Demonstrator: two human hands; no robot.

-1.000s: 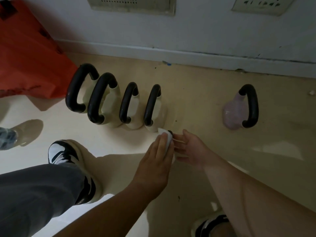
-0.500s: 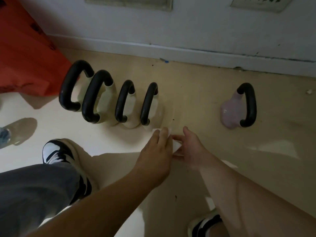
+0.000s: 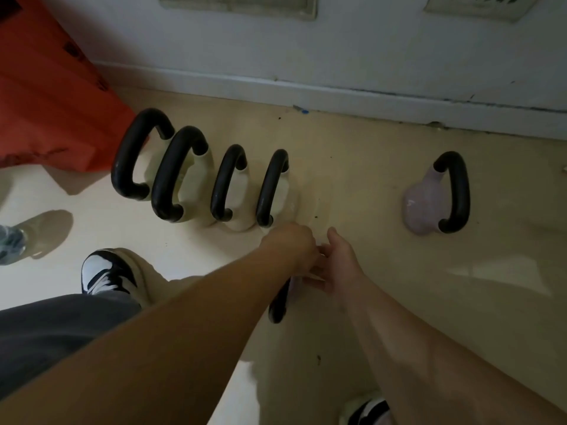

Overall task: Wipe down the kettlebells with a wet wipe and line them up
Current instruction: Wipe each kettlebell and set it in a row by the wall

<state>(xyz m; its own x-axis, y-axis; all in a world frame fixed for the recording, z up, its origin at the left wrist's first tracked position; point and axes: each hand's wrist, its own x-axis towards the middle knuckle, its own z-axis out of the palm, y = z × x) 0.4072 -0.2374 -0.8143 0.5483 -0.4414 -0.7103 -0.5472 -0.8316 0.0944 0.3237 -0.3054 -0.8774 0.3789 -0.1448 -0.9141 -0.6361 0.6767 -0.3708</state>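
Observation:
Four cream kettlebells with black handles stand in a row by the wall: the first (image 3: 135,154), the second (image 3: 181,176), the third (image 3: 230,185) and the fourth (image 3: 273,188). A lilac kettlebell (image 3: 429,197) stands apart to the right. Another small lilac kettlebell (image 3: 279,302) lies under my hands, with only its black handle and a bit of its body showing. My left hand (image 3: 291,246) has its fingers curled down over the wet wipe, which is almost hidden. My right hand (image 3: 339,262) reaches its fingers in against the left hand, over that kettlebell.
An orange bag (image 3: 46,96) leans at the left beside the row. The white skirting board (image 3: 337,96) runs behind the kettlebells. My left shoe (image 3: 104,274) is near the row and my right shoe (image 3: 368,409) is at the bottom edge. Another person's shoe (image 3: 10,243) shows at the far left.
My left hand has curled its fingers down, so the white wipe no longer shows. A black handle of a small kettlebell has come into view under my left wrist.

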